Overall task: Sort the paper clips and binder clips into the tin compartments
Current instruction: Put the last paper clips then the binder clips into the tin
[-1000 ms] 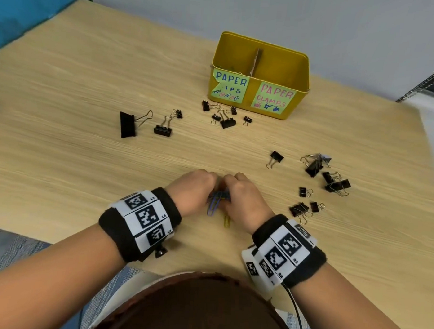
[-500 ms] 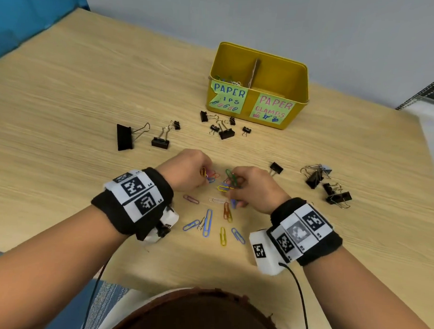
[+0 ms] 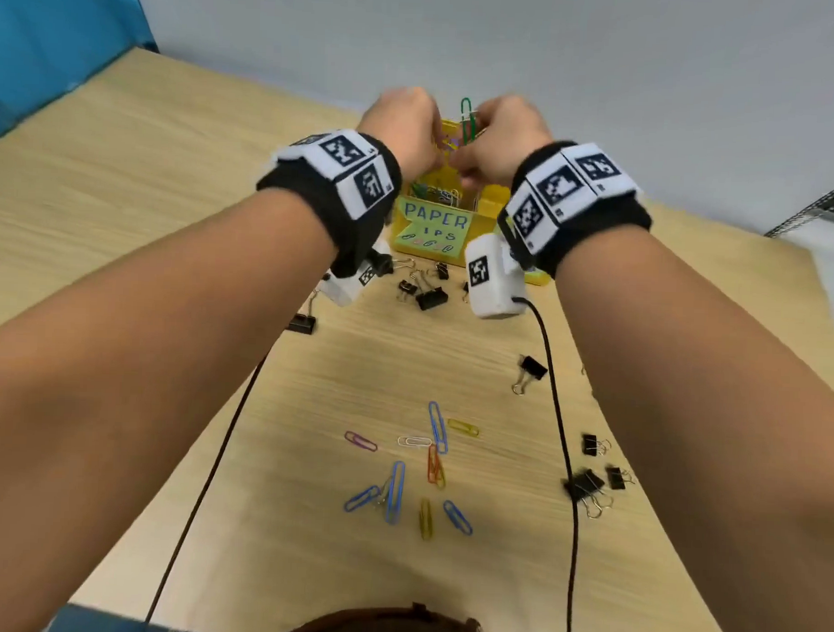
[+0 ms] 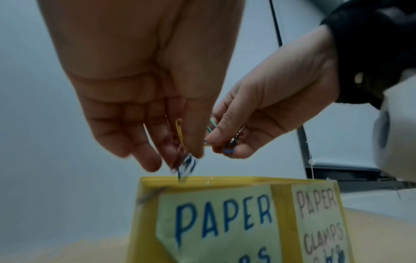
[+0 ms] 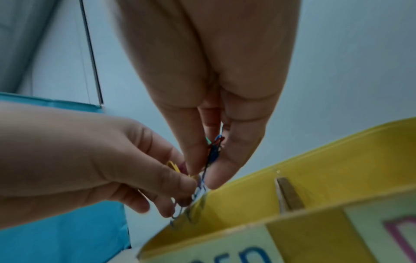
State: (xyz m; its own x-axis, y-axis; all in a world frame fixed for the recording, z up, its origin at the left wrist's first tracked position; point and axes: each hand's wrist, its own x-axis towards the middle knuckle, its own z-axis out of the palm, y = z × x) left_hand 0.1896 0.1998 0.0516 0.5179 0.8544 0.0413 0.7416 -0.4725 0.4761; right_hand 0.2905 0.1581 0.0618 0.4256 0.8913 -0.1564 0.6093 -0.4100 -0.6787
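Both hands hover close together over the yellow tin [image 3: 487,204]. They are above its left compartment, labelled PAPER CLIPS [image 4: 223,218]. My left hand [image 4: 180,153] pinches a small bunch of coloured paper clips; a yellow clip [image 4: 179,131] shows between its fingers. The lowest clips [image 4: 186,165] hang blurred just above the tin's rim. My right hand [image 5: 209,170] pinches another bunch of blue and red paper clips [image 5: 213,153], and a green clip [image 3: 467,121] sticks up from it. A cardboard divider [image 5: 288,194] splits the tin, and the right compartment is labelled PAPER CLAMPS [image 4: 319,222].
Several coloured paper clips [image 3: 414,462] lie loose on the wooden table near me. Black binder clips are scattered in front of the tin [image 3: 430,295], at mid right [image 3: 529,369] and right [image 3: 589,482]. Wrist camera cables [image 3: 558,415] hang over the table. A wall stands behind the tin.
Both hands have lifted off the table with paper clips pinched in them. They moved forward from the loose pile to above the tin's left compartment.
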